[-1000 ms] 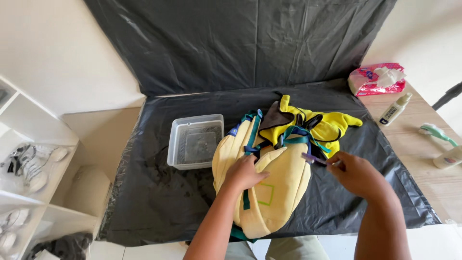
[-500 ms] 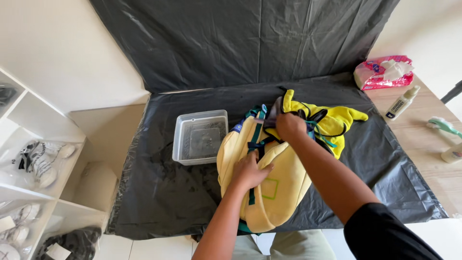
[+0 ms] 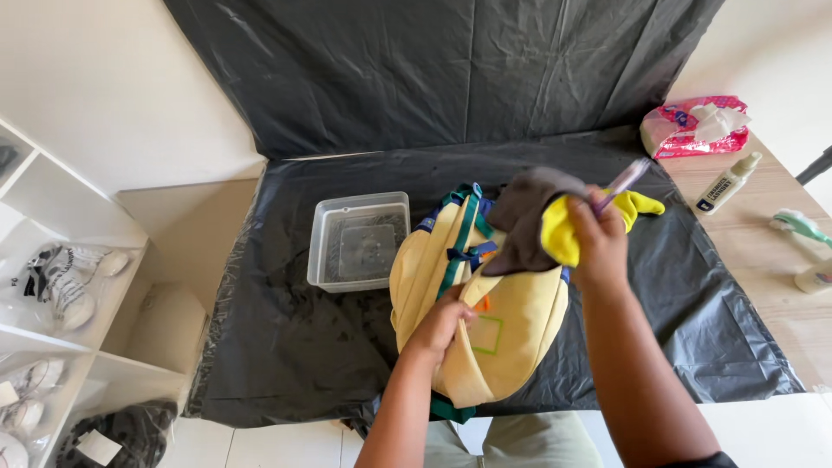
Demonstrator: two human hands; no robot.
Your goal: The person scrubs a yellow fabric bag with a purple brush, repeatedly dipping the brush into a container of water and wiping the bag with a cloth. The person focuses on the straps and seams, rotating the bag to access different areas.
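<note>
Yellow backpack lies on black-sheeted bench. Left hand presses flat on it, fingers loose. Right hand lifts grey-lined flap, fingers pinching flap and thin purple tool.

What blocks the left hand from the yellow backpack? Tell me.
Nothing visible. The left hand already rests on the yellow backpack, fingers on its front. The right hand holds up the grey-and-yellow flap above it.

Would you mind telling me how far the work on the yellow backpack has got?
Set out: black plastic sheet laid, clear tub of water beside the yellow backpack. In hand: left hand steadies it; right hand lifts a grey-and-yellow cloth and a thin brush-like tool. No wet patches or suds visible yet.
</note>
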